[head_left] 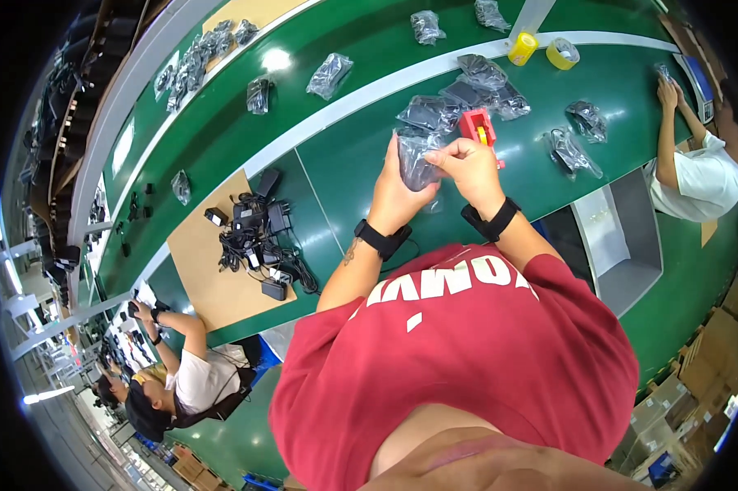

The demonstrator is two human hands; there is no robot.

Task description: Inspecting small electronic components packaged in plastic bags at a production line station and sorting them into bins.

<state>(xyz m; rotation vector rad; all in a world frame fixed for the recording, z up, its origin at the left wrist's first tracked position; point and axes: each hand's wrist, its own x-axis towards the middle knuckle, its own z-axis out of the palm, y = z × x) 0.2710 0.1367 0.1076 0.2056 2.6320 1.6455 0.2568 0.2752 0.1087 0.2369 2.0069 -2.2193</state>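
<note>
Between my hands is a clear plastic bag [416, 157] with a dark thing inside, most likely a power adapter like those nearby. My left hand [392, 195] wraps round the bag from its left and lower side. The fingers of my right hand [472, 170] pinch the bag's right edge. Just beyond my right hand stands a red tape dispenser [473, 124] with a yellow roll in it. Bagged black adapters [431, 113] lie in a heap right behind the bag I hold.
Loose black power adapters with cables [258, 229] lie on a cardboard sheet [199, 260] at left. Two more bags [571, 153] rest at right. Tape rolls [562, 54] stand by the white rail. A grey bin [618, 237] sits below the bench edge. Co-workers [696, 176] work on both sides.
</note>
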